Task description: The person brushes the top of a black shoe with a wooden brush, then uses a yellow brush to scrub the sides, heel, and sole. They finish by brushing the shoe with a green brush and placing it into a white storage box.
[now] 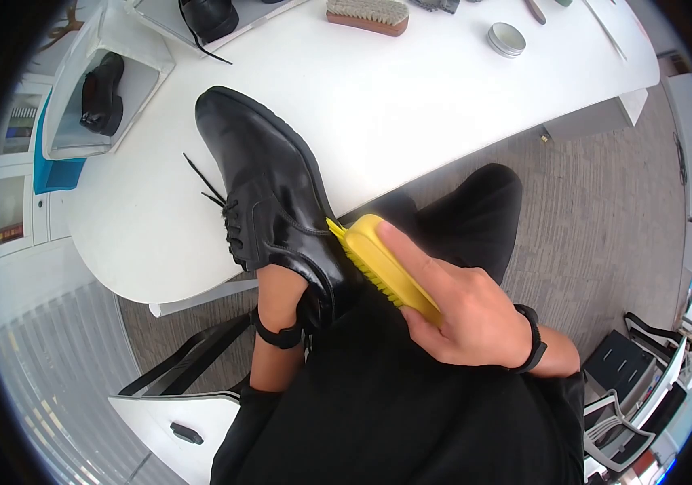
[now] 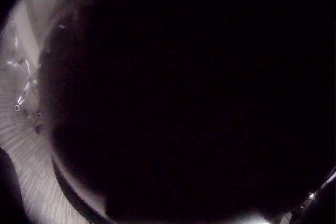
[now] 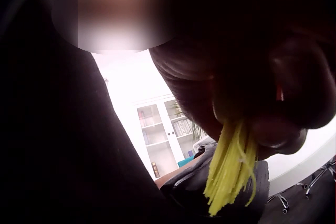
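In the head view a black lace-up shoe [image 1: 269, 178] is held up over the white table's edge, toe pointing away. The left hand [image 1: 281, 293] goes into its opening; the fingers are hidden inside. With the right hand [image 1: 467, 311] a yellow brush [image 1: 394, 275] is gripped, index finger stretched along its back. Its yellow bristles meet the shoe's side near the sole. The right wrist view shows the bristles [image 3: 231, 169] below dark, curled fingers [image 3: 278, 129], with part of the shoe [image 3: 202, 182] behind. The left wrist view is almost wholly dark.
On the white table [image 1: 411, 105] stand a box with a shoe [image 1: 103, 93], a tray with another shoe [image 1: 210, 18], a wooden brush [image 1: 368, 18] and a round tin [image 1: 507, 40]. A black marker [image 1: 187, 433] lies on a white surface at lower left.
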Available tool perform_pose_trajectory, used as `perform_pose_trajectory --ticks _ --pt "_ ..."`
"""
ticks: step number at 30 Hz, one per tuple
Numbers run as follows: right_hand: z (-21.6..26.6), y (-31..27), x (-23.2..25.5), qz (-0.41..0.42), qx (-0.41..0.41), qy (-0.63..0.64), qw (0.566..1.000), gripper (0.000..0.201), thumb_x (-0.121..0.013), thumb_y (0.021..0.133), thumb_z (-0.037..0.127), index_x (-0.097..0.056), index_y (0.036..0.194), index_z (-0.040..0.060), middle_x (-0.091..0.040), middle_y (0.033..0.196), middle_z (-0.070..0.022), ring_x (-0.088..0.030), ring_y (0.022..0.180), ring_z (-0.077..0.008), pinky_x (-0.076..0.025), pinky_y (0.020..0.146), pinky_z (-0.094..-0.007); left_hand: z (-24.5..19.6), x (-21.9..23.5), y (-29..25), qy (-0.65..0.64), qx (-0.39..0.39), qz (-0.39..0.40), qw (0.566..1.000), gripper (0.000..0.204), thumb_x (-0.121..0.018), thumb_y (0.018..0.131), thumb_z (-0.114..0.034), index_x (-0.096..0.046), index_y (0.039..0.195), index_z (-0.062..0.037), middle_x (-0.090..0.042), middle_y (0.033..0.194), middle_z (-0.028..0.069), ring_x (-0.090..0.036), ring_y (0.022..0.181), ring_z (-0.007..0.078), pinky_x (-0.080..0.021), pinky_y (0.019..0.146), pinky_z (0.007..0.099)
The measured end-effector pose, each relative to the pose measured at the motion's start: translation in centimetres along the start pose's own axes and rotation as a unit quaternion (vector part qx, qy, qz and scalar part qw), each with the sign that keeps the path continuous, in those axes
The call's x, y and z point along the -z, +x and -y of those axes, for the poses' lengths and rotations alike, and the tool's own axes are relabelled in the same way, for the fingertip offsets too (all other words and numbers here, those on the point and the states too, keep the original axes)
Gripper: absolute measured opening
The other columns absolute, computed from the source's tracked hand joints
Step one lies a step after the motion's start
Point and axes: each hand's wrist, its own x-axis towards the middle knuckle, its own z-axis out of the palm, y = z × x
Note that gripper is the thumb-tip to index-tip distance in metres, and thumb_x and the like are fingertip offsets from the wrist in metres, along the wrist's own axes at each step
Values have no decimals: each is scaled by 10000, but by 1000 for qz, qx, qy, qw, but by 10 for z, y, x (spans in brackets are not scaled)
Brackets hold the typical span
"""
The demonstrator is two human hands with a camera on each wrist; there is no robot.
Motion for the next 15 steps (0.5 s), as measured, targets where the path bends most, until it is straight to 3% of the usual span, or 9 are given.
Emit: perform_pose_trajectory --ticks 15 --pt "4 -17 4 34 -12 -8 999 899 -649 814 -6 -240 1614 23 -623 751 -154 -625 589 -329 -527 549 -401 -18 4 -4 -41 -23 -5 999 484 -709 922 -59 -565 1378 13 -628 1346 159 -616 1197 275 -475 1046 388"
